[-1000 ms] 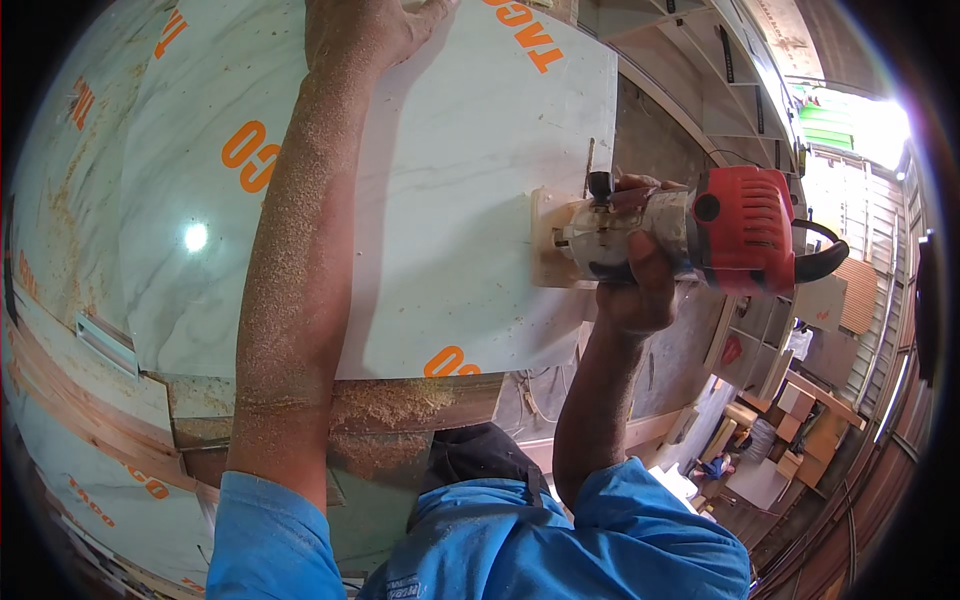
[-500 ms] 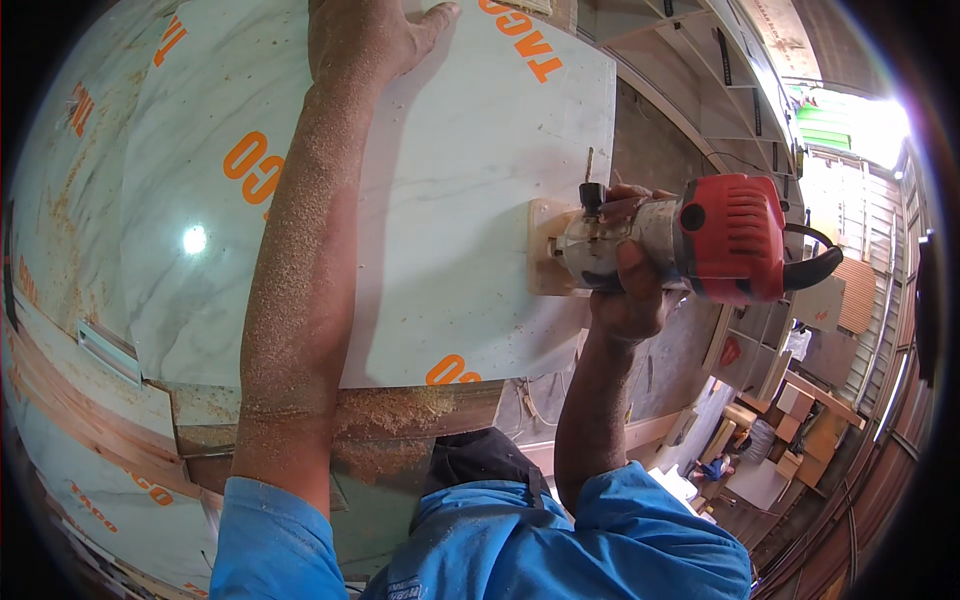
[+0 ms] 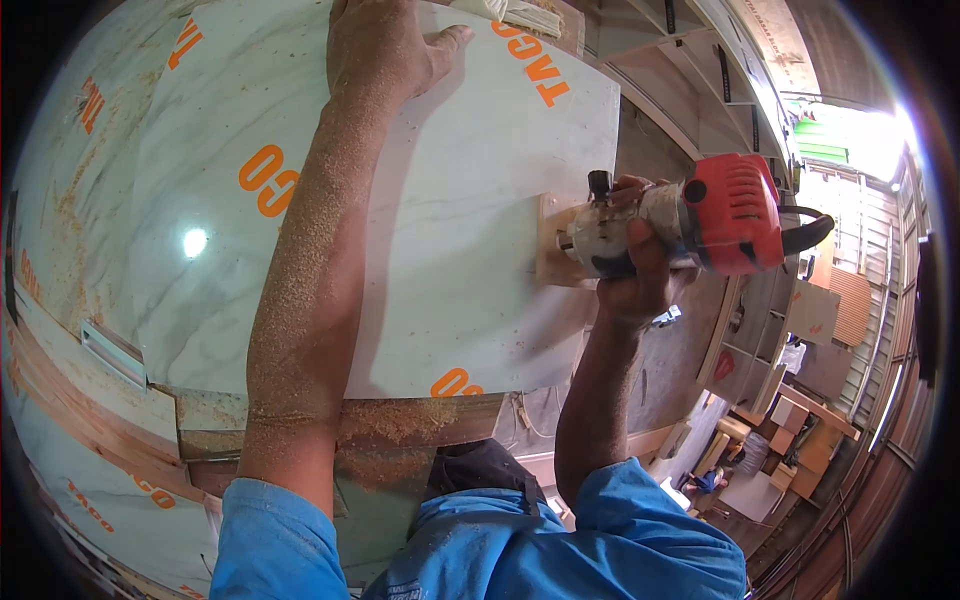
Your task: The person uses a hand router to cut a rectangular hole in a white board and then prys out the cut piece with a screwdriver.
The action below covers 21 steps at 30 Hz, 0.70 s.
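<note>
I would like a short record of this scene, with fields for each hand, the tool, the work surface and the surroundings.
left hand: left hand pressed flat on the white marble-patterned laminate sheet
right hand: right hand grips the red and silver handheld trim router
tool position: its pale wooden base plate sits at the sheet's right edge
sawdust: on the left forearm and the brown wooden board under the sheet
surroundings: wooden shelving units on the right

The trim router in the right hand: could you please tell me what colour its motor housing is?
Red, with a silver-grey lower body, on the trim router in the right hand; the head view shows it.
</note>
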### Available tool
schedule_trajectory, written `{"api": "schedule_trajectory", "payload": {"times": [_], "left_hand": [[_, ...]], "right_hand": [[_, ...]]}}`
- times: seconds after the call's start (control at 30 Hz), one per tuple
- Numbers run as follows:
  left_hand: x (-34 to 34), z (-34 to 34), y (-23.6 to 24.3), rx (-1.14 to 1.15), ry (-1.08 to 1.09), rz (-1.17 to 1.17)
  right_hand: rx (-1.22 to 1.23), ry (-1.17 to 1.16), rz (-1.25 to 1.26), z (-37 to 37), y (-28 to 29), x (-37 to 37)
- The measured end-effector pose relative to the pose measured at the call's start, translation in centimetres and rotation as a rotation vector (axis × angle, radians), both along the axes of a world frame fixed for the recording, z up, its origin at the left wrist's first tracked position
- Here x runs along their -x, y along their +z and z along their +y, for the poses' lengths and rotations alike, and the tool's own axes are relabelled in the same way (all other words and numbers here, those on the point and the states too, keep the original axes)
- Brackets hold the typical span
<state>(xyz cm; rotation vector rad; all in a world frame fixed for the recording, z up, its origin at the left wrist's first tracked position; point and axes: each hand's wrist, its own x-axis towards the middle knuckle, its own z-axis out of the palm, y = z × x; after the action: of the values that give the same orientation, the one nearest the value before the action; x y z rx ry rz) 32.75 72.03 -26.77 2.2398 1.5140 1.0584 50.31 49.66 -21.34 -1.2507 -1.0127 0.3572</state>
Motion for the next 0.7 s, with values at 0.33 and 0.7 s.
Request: {"api": "schedule_trajectory", "payload": {"times": [0.33,0.7], "left_hand": [[0.3,-0.1,0.3,-0.013,-0.027,-0.005],[0.2,0.0,0.1,-0.029,-0.014,-0.018]], "right_hand": [[0.026,-0.072,-0.023,3.4,0.1,-1.4],[0.007,-0.046,0.056,6.1,0.2,-2.7]]}}
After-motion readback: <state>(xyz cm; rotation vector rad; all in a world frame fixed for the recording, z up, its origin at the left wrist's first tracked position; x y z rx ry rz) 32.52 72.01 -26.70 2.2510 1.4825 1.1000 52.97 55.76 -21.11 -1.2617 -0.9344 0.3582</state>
